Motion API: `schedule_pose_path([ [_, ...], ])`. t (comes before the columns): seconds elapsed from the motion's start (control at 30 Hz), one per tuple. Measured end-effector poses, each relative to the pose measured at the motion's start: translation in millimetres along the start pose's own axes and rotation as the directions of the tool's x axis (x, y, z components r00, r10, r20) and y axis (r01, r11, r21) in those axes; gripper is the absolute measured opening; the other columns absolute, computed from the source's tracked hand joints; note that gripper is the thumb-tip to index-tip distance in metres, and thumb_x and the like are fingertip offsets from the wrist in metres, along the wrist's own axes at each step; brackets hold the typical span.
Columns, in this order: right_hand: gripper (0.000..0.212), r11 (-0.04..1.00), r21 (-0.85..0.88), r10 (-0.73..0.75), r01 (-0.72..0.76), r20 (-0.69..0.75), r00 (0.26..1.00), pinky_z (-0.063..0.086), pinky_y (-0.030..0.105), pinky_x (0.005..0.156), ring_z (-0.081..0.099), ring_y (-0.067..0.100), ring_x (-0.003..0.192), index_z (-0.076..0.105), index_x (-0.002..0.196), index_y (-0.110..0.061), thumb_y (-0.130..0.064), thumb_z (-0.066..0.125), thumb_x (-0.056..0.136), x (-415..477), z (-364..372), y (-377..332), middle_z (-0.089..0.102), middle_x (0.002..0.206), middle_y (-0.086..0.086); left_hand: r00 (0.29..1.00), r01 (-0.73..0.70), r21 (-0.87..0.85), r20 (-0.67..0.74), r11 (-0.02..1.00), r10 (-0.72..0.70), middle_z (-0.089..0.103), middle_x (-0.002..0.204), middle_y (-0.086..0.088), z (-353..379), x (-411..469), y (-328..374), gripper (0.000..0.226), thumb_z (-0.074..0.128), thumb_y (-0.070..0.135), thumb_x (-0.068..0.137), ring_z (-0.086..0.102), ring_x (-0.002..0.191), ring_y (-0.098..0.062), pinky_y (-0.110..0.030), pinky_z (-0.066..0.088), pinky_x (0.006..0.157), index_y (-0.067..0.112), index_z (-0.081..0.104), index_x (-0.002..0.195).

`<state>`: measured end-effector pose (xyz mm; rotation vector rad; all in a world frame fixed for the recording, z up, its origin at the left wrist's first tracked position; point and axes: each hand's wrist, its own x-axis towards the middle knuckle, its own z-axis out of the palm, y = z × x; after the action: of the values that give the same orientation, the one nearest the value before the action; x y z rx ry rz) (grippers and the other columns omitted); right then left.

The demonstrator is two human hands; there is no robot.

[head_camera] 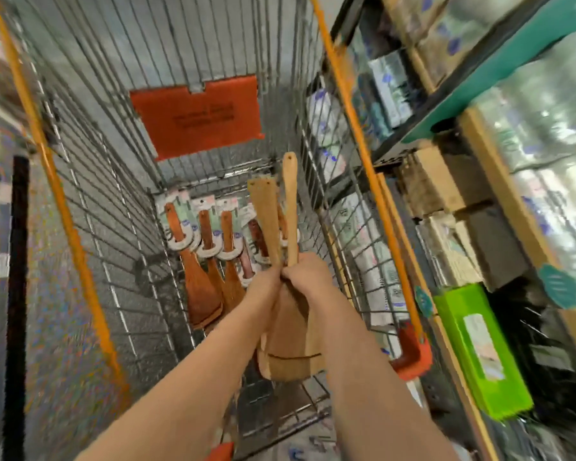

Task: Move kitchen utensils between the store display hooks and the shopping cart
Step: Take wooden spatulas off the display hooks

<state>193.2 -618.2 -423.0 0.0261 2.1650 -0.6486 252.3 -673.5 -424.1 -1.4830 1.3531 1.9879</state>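
Observation:
Over the wire shopping cart (120,201), both my hands meet on a bundle of light wooden spatulas (288,337). My left hand (263,287) grips the handles from the left and my right hand (308,277) grips them from the right. The handles point away from me and the broad blades hang toward me between my forearms. Several darker wooden spatulas with paper labels (210,257) lie on the cart floor just beyond my hands.
An orange plastic flap (197,114) hangs on the cart's far wall. Orange rails (363,144) run along both cart sides. Store shelves (479,161) with packaged goods and a green box (479,351) stand close on the right. The view is motion-blurred.

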Motion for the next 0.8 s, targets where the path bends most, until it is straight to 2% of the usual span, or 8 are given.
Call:
schedule_pose_path([
  [0.1,0.021,0.995,0.067,-0.074,0.079,-0.074,0.995,0.046,0.033,0.079,0.061,0.03,0.1,0.066,0.105,-0.011,-0.014,0.058,0.086,-44.3,-13.8,-11.6,0.065,0.101,0.013,0.99,-0.141,0.156,-0.003,0.978,0.143,0.061,0.11,-0.016,-6.0,-24.1,6.4,0.037,0.039,0.023,0.099,0.058,0.098,-0.027,-0.039,0.049,0.091,-0.002,0.054,0.123],
  [0.17,0.024,0.982,0.124,-0.126,0.142,-0.132,0.983,0.045,0.031,0.082,0.06,0.029,0.104,0.065,0.111,-0.01,-0.014,0.056,0.089,-72.5,-24.5,-16.9,0.065,0.11,0.014,0.975,-0.219,0.226,0.009,0.949,0.223,0.058,0.124,-0.017,-6.9,-46.6,16.5,0.04,0.038,0.03,0.099,0.056,0.113,-0.032,-0.044,0.045,0.099,0.005,0.053,0.127],
  [0.37,0.028,0.916,0.214,-0.239,0.341,-0.393,0.888,0.042,0.031,0.081,0.058,0.025,0.102,0.058,0.117,-0.016,-0.019,0.054,0.09,-153.3,-73.6,-16.8,0.064,0.108,0.006,0.867,-0.492,0.342,0.107,0.801,0.487,0.059,0.116,-0.011,20.0,-129.0,49.6,0.029,0.036,0.032,0.1,0.054,0.113,-0.029,-0.041,0.043,0.098,0.017,0.056,0.116],
  [0.5,0.02,0.81,0.287,-0.273,0.511,-0.587,0.762,0.038,0.021,0.061,0.05,0.008,0.076,0.046,0.106,-0.033,-0.019,0.053,0.092,-213.4,-125.5,12.4,0.051,0.082,-0.018,0.695,-0.71,0.421,0.289,0.565,0.658,0.057,0.117,-0.011,69.7,-192.6,60.6,0.032,0.035,0.029,0.101,0.051,0.114,-0.026,-0.025,0.032,0.075,0.012,0.058,0.117],
  [0.6,0.026,0.737,0.341,-0.199,0.583,-0.716,0.67,0.036,0.012,0.058,0.053,0.009,0.079,0.046,0.108,-0.039,-0.021,0.054,0.091,-258.5,-164.6,53.1,0.054,0.083,-0.019,0.542,-0.834,0.374,0.421,0.405,0.727,0.057,0.112,-0.013,124.3,-241.3,52.7,0.031,0.036,0.023,0.101,0.051,0.113,-0.026,-0.027,0.033,0.078,0.007,0.059,0.115],
  [0.67,0.038,0.727,0.332,-0.135,0.602,-0.79,0.598,0.041,0.023,0.066,0.057,0.013,0.09,0.045,0.123,-0.04,-0.026,0.056,0.09,-287.4,-191.3,85.5,0.058,0.091,-0.018,0.49,-0.868,0.334,0.465,0.366,0.737,0.059,0.103,-0.01,168.0,-272.3,38.1,0.028,0.037,0.024,0.1,0.053,0.101,-0.023,-0.027,0.031,0.072,0.009,0.06,0.103],
  [0.73,0.06,0.735,0.311,-0.091,0.602,-0.835,0.543,0.046,0.031,0.072,0.06,0.018,0.092,0.024,0.142,-0.046,-0.028,0.052,0.092,-314.0,-218.4,124.0,0.062,0.097,-0.009,0.45,-0.893,0.271,0.51,0.36,0.733,0.059,0.091,-0.004,215.3,-298.3,18.2,0.024,0.038,0.021,0.099,0.053,0.086,-0.02,-0.026,0.032,0.064,0.012,0.058,0.09],
  [0.8,0.069,0.764,0.285,-0.064,0.579,-0.859,0.508,0.046,0.031,0.064,0.06,0.016,0.078,0.005,0.145,-0.049,-0.027,0.046,0.095,-341.7,-245.8,165.6,0.061,0.088,-0.009,0.416,-0.908,0.203,0.544,0.366,0.729,0.057,0.081,0.002,260.5,-328.2,-4.1,0.022,0.04,0.018,0.097,0.051,0.078,-0.016,-0.021,0.035,0.058,0.014,0.057,0.084],
])
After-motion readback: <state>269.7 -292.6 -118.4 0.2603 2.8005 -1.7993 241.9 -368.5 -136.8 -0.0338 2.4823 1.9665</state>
